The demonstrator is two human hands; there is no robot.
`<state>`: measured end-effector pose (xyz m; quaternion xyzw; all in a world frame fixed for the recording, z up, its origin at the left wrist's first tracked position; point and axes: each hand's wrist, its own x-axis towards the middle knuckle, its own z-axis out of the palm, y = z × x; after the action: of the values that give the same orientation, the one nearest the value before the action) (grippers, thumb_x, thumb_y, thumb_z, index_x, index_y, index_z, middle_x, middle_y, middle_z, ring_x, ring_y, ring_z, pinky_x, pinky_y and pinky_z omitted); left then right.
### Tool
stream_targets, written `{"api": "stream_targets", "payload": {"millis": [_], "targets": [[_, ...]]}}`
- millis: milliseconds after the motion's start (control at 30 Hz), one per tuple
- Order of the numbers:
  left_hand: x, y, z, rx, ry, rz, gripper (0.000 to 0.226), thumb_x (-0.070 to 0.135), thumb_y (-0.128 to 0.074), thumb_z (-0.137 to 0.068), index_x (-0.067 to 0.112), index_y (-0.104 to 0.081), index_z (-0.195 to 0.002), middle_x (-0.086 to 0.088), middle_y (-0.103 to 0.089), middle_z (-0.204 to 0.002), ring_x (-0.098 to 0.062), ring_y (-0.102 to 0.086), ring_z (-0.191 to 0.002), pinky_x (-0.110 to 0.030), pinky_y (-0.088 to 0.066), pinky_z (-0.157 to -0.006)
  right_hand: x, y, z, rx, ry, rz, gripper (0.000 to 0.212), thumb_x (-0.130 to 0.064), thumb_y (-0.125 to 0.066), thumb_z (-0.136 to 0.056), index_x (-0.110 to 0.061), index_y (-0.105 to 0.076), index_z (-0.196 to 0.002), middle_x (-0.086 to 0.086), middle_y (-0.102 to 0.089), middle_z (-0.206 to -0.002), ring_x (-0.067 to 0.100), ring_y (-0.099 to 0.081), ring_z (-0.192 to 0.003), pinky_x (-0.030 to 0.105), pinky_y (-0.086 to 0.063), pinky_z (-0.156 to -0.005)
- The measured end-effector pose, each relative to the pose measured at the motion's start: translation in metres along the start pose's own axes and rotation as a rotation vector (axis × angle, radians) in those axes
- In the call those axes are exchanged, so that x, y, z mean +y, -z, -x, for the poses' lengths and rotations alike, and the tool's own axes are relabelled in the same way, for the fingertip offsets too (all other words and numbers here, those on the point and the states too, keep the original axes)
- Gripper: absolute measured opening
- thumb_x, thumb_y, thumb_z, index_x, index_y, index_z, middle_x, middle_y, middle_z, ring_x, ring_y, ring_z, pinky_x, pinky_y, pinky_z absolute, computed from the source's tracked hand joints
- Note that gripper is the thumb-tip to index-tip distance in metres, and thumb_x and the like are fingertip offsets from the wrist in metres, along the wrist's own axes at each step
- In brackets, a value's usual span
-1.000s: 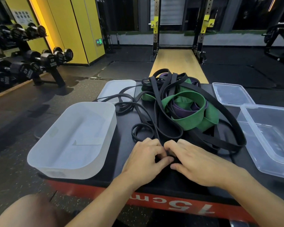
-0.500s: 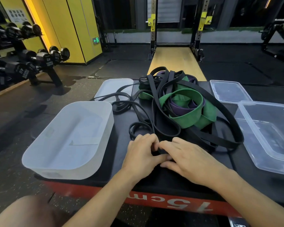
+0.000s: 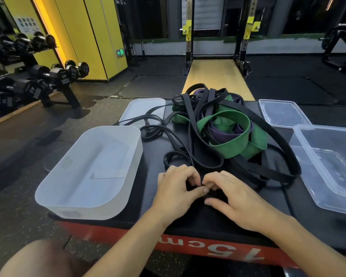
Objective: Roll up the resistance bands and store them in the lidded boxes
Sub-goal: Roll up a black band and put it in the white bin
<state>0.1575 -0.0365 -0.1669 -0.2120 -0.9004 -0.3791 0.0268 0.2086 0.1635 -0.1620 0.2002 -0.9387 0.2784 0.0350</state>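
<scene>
Head view: left hand (image 3: pixel 176 188) and right hand (image 3: pixel 238 198) curl their fingertips, pinching a narrow black rubber resistance band (image 3: pixel 196 185) at the near edge of the tangled black, green and purple band pile (image 3: pixel 228 136).
Risk: the coil likely springs open if the pinch slackens, and its tail may drag pile loops.
Boxes: frosted white plastic box (image 3: pixel 88 204) left of the pile, clear plastic box (image 3: pixel 328 188) right.
Surface: black padded table (image 3: pixel 248 222), red-edged.
Room: gym, with a dumbbell rack (image 3: pixel 48 76) far left of the pile.

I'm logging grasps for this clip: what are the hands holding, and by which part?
The left hand and right hand both pinch the black band at its near end, partly hidden under the fingers.
</scene>
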Motion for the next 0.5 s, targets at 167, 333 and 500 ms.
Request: {"api": "stream_targets", "payload": {"millis": [167, 333, 500], "targets": [[0.005, 0.002, -0.007, -0.029, 0.093, -0.078, 0.037, 0.056, -0.077, -0.081, 0.031, -0.051, -0.076, 0.014, -0.048, -0.09, -0.005, -0.038, -0.1, -0.031, -0.024, -0.087, -0.008, -0.007, 0.002, 0.079, -0.071, 0.054, 0.042, -0.05, -0.072, -0.087, -0.045, -0.048, -0.121, -0.027, -0.049, -0.106, -0.005, -0.048, -0.109, 0.014, -0.039, -0.086], [0.006, 0.003, -0.008, -0.047, 0.125, -0.089, 0.042, 0.059, -0.077, -0.08, 0.029, -0.049, -0.073, 0.013, -0.047, -0.088, -0.01, -0.039, -0.1, -0.029, -0.024, -0.084, -0.017, -0.005, -0.011, 0.098, -0.265, 0.255, 0.054, -0.081, -0.063, -0.074, -0.034, -0.045, -0.092, -0.015, -0.049, -0.09, 0.004, -0.048, -0.082, 0.022, -0.039, -0.067], [0.0, 0.002, -0.004, -0.025, 0.059, -0.056, 0.042, 0.062, -0.073, -0.082, 0.027, -0.055, -0.069, 0.012, -0.049, -0.088, -0.004, -0.041, -0.098, -0.026, -0.024, -0.088, -0.018, -0.004, -0.014, 0.008, -0.175, 0.222, 0.038, -0.065, -0.065, -0.088, -0.03, -0.051, -0.087, -0.01, -0.049, -0.082, 0.006, -0.049, -0.073, 0.024, -0.038, -0.061]]}}
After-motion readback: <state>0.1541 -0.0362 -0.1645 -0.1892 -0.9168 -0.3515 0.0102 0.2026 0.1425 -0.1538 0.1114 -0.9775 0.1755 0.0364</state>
